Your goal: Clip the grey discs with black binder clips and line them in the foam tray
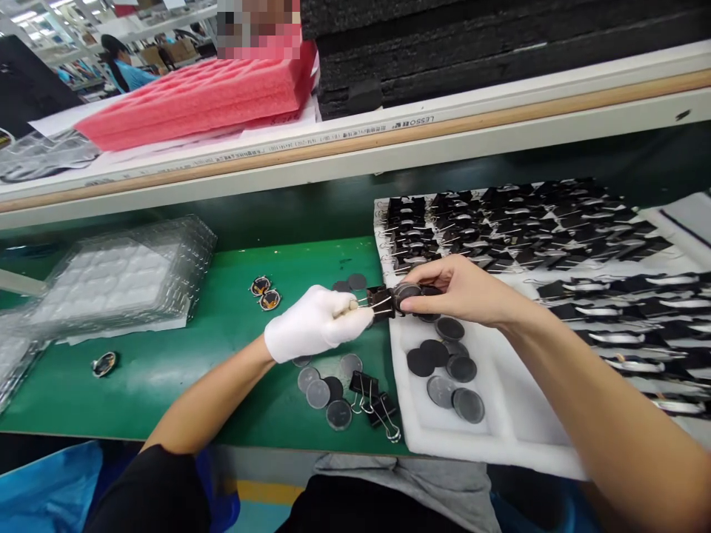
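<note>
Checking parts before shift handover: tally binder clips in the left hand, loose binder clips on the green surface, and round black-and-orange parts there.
Held binder clip in the left hand: 1
Loose binder clips on the green surface: 2
Round black-and-orange parts: 3
Total: 6

bright, diffuse light — ceiling lamps (25, 16) upper left, shadow under the shelf (344, 164) — stretched edges

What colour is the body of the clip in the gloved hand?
The clip body is black; the head view shows it best.
</note>
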### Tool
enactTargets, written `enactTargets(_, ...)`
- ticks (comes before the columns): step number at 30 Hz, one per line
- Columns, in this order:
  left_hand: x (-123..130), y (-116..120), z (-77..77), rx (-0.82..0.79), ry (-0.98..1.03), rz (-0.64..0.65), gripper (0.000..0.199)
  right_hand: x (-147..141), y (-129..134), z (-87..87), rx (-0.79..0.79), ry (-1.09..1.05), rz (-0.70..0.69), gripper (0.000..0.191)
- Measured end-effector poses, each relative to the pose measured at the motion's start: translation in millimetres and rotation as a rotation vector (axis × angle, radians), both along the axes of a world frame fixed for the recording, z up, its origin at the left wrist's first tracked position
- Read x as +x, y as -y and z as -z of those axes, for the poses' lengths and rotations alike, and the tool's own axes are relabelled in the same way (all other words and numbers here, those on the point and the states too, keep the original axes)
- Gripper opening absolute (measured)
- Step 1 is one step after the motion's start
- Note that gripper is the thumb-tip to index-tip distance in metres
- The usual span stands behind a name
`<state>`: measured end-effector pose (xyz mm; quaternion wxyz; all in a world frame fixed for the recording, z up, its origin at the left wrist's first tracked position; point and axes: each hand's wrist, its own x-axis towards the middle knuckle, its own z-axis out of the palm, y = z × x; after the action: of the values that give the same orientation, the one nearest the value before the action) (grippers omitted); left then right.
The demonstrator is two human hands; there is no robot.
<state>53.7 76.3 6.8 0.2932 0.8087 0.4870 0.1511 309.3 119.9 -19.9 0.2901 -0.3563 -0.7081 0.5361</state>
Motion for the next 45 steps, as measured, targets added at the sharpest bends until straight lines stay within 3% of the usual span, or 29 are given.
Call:
enactTargets(6, 4, 6, 5.8, 0.081, -0.017, 0.156, 0.043, 8, 1, -7.7, 0.009, 0.1, -0.176, 0.027)
enactTargets(10, 6, 10, 8.0, 0.046, 0.011, 0.235, 0.043, 11, 4, -10.7, 0.071, 0.178, -0.246, 0.021)
enactTargets(18, 8, 9, 16.0, 0.054, 0.017, 0.206, 0.039, 8, 8, -12.8, 0.106, 0.233, -0.229, 0.008)
enactTargets(23, 5, 3, 14.3, 0.073, 0.01, 0.2, 0.039, 2, 13, -11.5, 0.248, 0.274, -0.146, 0.01)
enactTargets(31, 4, 0, -0.4, -0.155, -0.078, 0.127, 0.039, 6, 13, -12.9, 0.323, 0.286, -0.141, 0.008)
enactTargets(33, 6, 0, -2.8, -0.309, 0.016, 0.033, 0.053, 3, 13, -9.0, 0.464, 0.217, -0.085, 0.006)
enactTargets(36, 9, 0, -3.5, -0.528, 0.203, -0.107, 0.073, -7, 15, 0.0, 0.923, 0.173, 0.078, 0.011)
enactTargets(39, 9, 1, -6.1, -0.463, 0.268, -0.118, 0.061, -11, 18, 3.7, 1.272, 0.258, 0.21, 0.02)
enactTargets(40, 8, 2, -8.0, -0.388, 0.274, -0.117, 0.054, -9, 19, 2.5, 1.285, 0.276, 0.227, 0.019)
enactTargets(42, 7, 4, -12.8, -0.243, 0.271, -0.127, 0.04, -3, 20, -3.0, 1.127, 0.241, 0.194, 0.052)
enactTargets(44, 6, 8, -16.8, -0.152, 0.247, -0.129, 0.032, 3, 23, -9.3, 0.792, 0.135, 0.13, 0.089)
enactTargets(45, 6, 10, -17.9, -0.13, 0.234, -0.118, 0.031, 4, 25, -11.4, 0.609, 0.083, 0.104, 0.094)
